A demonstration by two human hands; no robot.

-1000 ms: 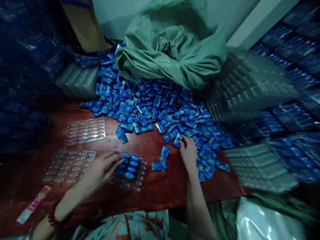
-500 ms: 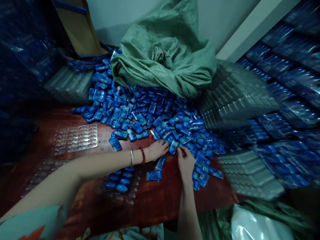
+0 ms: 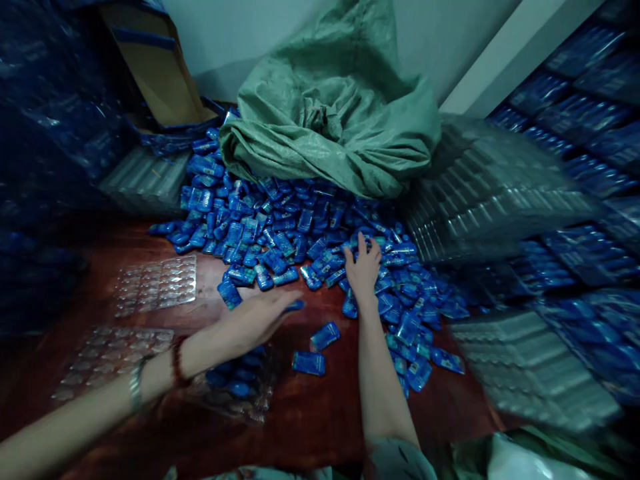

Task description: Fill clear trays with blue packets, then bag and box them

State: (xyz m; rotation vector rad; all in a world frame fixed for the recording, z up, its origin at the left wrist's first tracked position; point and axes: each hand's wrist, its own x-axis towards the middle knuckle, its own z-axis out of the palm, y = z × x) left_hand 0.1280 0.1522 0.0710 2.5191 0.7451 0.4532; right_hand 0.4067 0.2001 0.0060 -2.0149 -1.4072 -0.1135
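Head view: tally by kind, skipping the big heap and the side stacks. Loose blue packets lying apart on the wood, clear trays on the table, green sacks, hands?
Loose blue packets apart from the heap: 2
Clear blister trays flat on the table: 3
Green sack: 1
Hands: 2, left hand and right hand
Total: 8
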